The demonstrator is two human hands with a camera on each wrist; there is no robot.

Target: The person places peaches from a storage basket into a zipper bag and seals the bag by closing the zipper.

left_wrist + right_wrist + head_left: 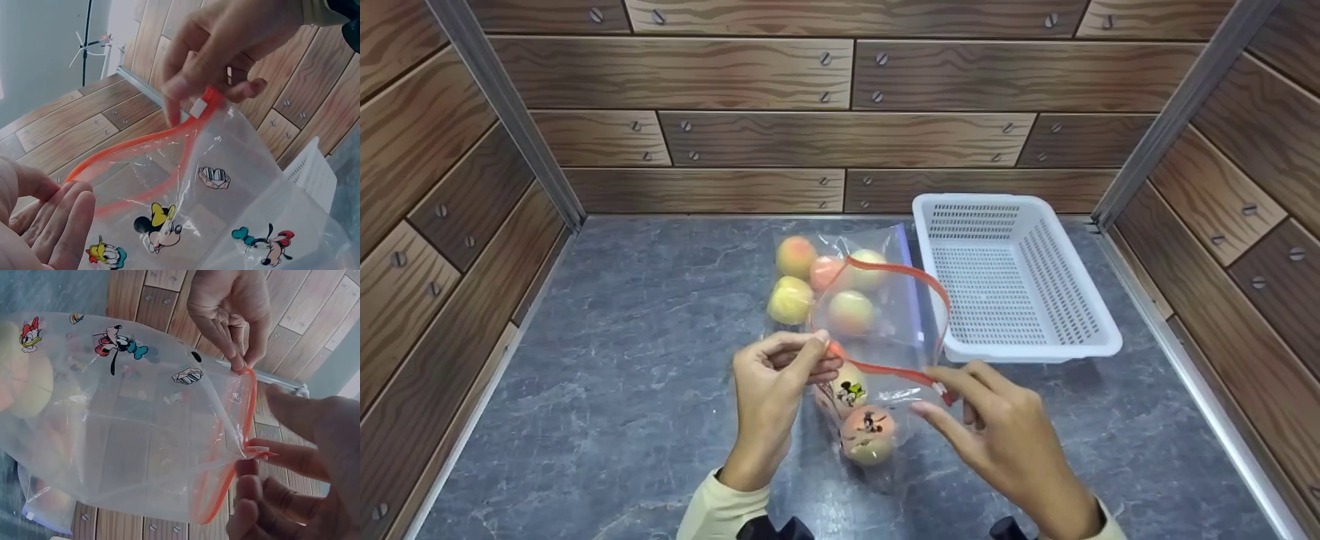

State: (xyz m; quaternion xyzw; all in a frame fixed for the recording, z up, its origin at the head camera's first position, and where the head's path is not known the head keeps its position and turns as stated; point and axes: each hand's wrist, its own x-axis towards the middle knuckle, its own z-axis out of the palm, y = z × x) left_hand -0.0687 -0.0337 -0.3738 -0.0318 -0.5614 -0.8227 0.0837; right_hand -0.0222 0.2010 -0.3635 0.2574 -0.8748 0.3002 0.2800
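From the head view, a clear zip bag (877, 330) with an orange zip strip stands on the grey counter (645, 322), its mouth pulled wide between two hands. Peaches (791, 298) lie inside it and just behind it in a second bag. The left hand (776, 379) pinches the near-left end of the strip with thumb and fingertips curled together. The right hand (997, 435) pinches the strip's right end at the slider, its other fingers loosely spread. A white basket (1012, 277) sits just right of the bag, with nothing in it.

In the left wrist view, the right hand (225, 50) grips the white slider tab at the top of the orange strip (129, 149), and the left fingers (59, 225) lie straight along the strip's lower end, so the pinch itself is hidden there. Cartoon prints mark the film.

In the right wrist view, the left hand (230, 315) nips the rim's far corner between fingertips, and the right fingers (281, 458) hold the near edge, one nail on the film; the bag (129, 422) sags open, fruit at its bottom left.

To keep the mouth open well, I judge both pinches should stay on the stiff strip, not the thin film, pulling evenly apart so the bag does not tip and roll the fruit.
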